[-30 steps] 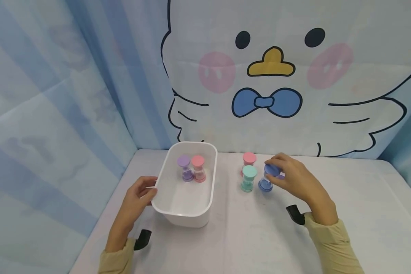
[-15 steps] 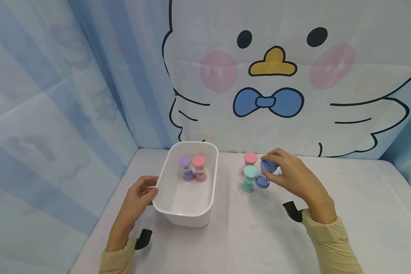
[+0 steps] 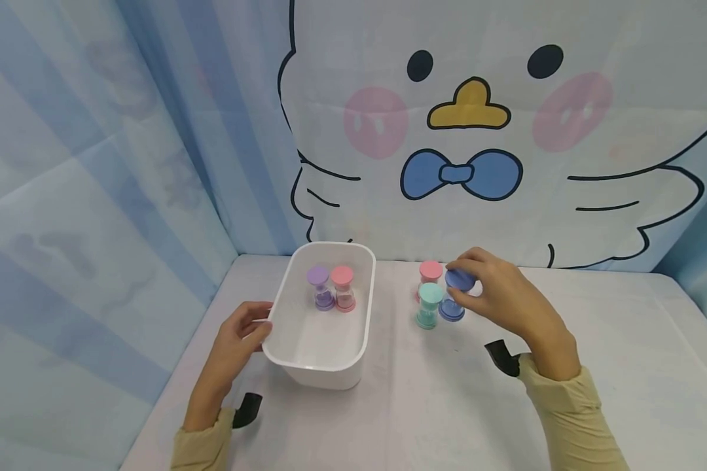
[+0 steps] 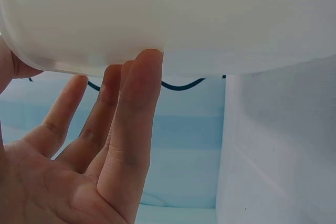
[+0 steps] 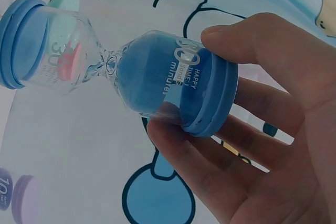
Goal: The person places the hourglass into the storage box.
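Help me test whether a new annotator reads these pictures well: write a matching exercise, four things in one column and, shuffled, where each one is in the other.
Things:
1. Blue-capped clear hourglass
2. Mint-green-capped clear hourglass
3. White rectangular plastic bin
4. Yellow printed beak

Places:
A. Touched on its outer side by the left hand
B. On the cloth backdrop, above the blue printed bow tie
C. Gripped at its top by the right hand
D. On the white table, directly in front of a pink-capped clear hourglass

Pairs: 1-C, 2-D, 3-A, 4-B

Left hand [image 3: 235, 333] with fingers [image 4: 131, 135] extended, right hand [image 3: 503, 297] with thumb and fingers pinching, both forearms [image 3: 571, 418] angled inward
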The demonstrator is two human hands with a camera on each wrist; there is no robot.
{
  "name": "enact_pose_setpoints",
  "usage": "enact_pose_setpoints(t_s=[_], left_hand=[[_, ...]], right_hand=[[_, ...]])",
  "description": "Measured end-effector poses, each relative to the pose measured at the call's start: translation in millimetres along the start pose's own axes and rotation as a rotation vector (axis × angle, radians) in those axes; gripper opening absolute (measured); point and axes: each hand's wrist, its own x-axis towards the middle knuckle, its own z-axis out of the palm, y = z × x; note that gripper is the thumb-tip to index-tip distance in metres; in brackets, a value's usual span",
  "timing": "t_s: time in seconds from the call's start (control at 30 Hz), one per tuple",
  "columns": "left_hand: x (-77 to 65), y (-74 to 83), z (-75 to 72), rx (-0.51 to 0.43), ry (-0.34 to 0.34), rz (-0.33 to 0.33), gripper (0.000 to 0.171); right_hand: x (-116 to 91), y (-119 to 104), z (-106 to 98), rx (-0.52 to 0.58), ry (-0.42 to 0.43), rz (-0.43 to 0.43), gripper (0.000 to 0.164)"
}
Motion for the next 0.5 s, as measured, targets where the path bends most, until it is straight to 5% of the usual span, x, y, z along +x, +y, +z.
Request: enact_pose_setpoints(t_s=[0.23, 0.5], left_hand=[[1.1, -2.6, -0.8, 0.001, 0.003, -0.015, 0.036], [12.0, -33.0, -5.3, -0.02, 0.001, -0.006, 0.038]], right_hand=[[2, -5, -1, -0.004, -0.028, 0.016, 0.03], [3, -12, -5, 0.002, -0.042, 0.017, 0.031]])
